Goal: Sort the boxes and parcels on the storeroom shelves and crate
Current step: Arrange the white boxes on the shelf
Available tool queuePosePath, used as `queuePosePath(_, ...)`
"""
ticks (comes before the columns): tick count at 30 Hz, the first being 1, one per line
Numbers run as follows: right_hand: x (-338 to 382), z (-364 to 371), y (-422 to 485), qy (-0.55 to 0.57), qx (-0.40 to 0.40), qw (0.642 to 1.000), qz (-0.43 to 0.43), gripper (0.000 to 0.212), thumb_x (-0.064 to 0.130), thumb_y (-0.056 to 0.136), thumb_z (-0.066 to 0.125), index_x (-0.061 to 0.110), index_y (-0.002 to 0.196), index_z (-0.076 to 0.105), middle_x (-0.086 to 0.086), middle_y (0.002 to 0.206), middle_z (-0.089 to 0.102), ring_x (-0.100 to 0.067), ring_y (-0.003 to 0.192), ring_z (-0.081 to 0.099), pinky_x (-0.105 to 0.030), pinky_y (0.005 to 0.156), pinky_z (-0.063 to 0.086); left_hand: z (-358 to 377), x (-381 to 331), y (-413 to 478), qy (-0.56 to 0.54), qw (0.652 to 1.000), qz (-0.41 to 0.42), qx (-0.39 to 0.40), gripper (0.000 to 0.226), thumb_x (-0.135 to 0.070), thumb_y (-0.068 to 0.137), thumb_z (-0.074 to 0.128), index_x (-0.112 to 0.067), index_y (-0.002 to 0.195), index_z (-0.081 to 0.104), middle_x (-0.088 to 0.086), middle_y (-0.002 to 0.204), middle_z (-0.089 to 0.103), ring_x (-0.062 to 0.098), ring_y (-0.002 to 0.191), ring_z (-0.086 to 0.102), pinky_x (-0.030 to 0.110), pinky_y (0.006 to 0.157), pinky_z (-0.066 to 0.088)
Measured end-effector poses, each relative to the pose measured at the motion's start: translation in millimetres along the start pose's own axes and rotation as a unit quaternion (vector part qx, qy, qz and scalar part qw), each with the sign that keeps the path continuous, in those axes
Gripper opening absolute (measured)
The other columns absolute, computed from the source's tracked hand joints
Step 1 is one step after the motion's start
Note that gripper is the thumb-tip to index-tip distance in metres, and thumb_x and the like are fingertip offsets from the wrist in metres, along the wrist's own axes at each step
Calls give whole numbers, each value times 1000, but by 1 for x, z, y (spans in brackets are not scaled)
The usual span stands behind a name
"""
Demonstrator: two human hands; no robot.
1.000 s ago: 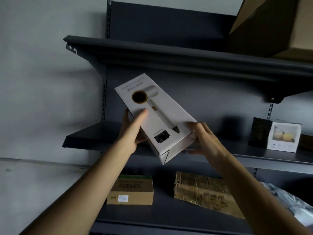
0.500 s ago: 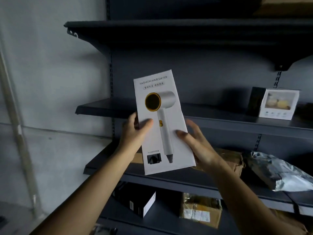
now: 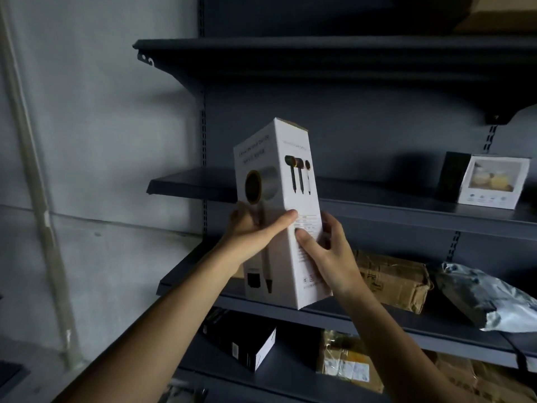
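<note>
The left thumb (image 3: pixel 286 219) is laid across the front corner of the hair-dryer box (image 3: pixel 300 199), and the other fingers of the left hand (image 3: pixel 252 231) are curled round the box's left edge. The right thumb (image 3: pixel 305 238) is pressed flat on the side panel, while the fingers of the right hand (image 3: pixel 331 257) are wrapped behind the rear edge. The carton is thus gripped at its waist from both sides, presumably so that so tall and narrow a box can be kept upright and its printed panels read.

The box is held in the air in front of the shelving, across the gap between the middle shelf (image 3: pixel 377 206) and the lower shelf (image 3: pixel 363 317). Nothing is seen beneath its base. The step in hand is judged to be inspection before a place is chosen, and the box is not yet shelved.

On the middle shelf, well apart to the right, a white picture box (image 3: pixel 494 181) is stood with a black box (image 3: pixel 453 177) against its left side. Retail cartons seem to be grouped there, so that shelf is judged a likely home. On the lower shelf a taped brown parcel (image 3: pixel 392 277) and a silver mailer bag (image 3: pixel 488 298) are laid flat, just beside each other. Below them a black-and-white box (image 3: pixel 244 341) and a labelled parcel (image 3: pixel 348 359) are kept. A cardboard carton (image 3: pixel 499 16) is seen above the top shelf (image 3: pixel 319 50). No crate is seen.
</note>
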State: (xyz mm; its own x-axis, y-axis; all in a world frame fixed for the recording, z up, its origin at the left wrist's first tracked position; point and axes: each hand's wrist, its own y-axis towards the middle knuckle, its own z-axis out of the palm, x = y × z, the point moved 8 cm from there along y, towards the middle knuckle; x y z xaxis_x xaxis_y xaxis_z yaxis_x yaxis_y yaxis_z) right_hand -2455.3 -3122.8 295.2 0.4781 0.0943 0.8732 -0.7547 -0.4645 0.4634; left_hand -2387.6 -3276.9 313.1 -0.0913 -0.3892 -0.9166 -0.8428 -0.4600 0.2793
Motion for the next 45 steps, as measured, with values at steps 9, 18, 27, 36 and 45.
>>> queuePosePath(9, -7, 19, 9, 107, 32, 992, 63, 25, 40, 100, 47, 22, 111, 60, -3, 103, 72, -21, 94, 70, -34, 78, 55, -15, 11, -5, -161, 985, 19, 64, 44, -49, 86, 64, -30, 124, 55, -7, 108, 71, 13, 102, 66, 26, 70, 51)
queuePosePath(18, -33, 46, 3, 123, 127, 968, 176, 52, 64, 91, 45, 27, 124, 62, -12, 115, 69, -34, 106, 67, -53, 95, 51, -18, 31, -17, -266, 956, -27, 119, 58, -56, 74, 52, -19, 117, 63, 5, 105, 73, 20, 97, 70, 36, 80, 56)
queuePosePath(27, -30, 49, -1, 193, 116, 955, 192, 59, 56, 90, 42, 18, 133, 58, -10, 122, 68, -29, 111, 66, -40, 88, 56, -36, 39, -12, -421, 903, -48, 76, 37, -42, 75, 56, -13, 95, 68, 4, 77, 72, 21, 68, 68, 33, 68, 49)
queuePosePath(36, -27, 36, -2, 207, 78, 964, 148, 52, 49, 93, 48, 23, 138, 46, -13, 126, 64, -33, 110, 65, -50, 90, 55, -59, 31, -5, -317, 948, 1, -30, 26, -15, 100, 47, -25, 120, 60, -6, 90, 72, 11, 77, 69, 24, 59, 53)
queuePosePath(45, -10, 42, -3, 111, 92, 987, 69, 80, 58, 79, 68, 32, 146, 33, -4, 132, 58, -24, 116, 63, -48, 96, 52, -71, 1, -21, -79, 982, 105, -134, 27, -20, 95, 57, -18, 122, 56, -14, 100, 61, -8, 83, 58, 5, 71, 47)
